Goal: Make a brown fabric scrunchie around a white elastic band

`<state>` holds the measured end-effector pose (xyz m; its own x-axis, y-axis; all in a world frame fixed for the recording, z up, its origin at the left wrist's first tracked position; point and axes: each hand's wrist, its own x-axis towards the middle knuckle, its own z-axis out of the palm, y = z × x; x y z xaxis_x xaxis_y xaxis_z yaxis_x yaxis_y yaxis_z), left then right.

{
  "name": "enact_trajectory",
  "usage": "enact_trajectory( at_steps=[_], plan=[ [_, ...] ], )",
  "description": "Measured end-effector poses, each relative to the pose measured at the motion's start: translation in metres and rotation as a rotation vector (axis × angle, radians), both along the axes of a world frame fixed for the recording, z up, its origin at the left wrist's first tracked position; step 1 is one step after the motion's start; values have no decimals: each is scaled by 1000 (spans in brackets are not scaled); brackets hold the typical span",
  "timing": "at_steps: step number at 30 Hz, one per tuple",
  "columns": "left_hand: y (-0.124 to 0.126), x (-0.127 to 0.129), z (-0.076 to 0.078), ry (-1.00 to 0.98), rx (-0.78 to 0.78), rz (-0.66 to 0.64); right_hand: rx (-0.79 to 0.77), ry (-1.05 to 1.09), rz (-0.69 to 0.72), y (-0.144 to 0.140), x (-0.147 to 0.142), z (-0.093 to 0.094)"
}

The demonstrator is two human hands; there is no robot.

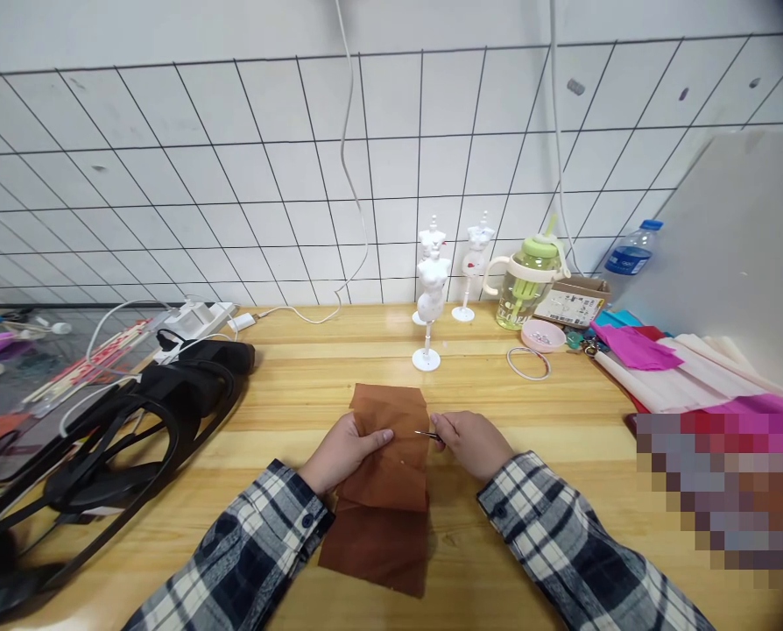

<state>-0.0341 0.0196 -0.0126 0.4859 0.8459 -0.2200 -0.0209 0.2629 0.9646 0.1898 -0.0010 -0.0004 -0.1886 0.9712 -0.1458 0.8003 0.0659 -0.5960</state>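
Observation:
A strip of rust-brown cloth (391, 478) hangs in folds over the tabletop, its lower part lying flat and darker. My left hand (349, 447) grips its left side, thumb on top and the other fingers hidden underneath. Between the closed fingers of my right hand (474, 443) is a small pointed metal tool (426, 434) with a dark handle; too little of it shows to name its kind. The tip points left and lies over the cloth's right edge.
Small white mannequins (434, 289) stand on the wooden table (286, 359) ahead. Behind them to the right are a green-lidded jug (526, 285), a pink dish (542, 335), a bangle (528, 364) and folded fabrics (680, 368). Black headset straps (168, 421) and a power strip (201, 322) lie left.

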Motion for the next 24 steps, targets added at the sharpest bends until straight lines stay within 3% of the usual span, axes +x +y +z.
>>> enact_trajectory(
  at_steps=[24],
  plan=[
    [-4, 4, 6, 46, 8, -1, -45, -46, -2, -3, -11, -3]
  ],
)
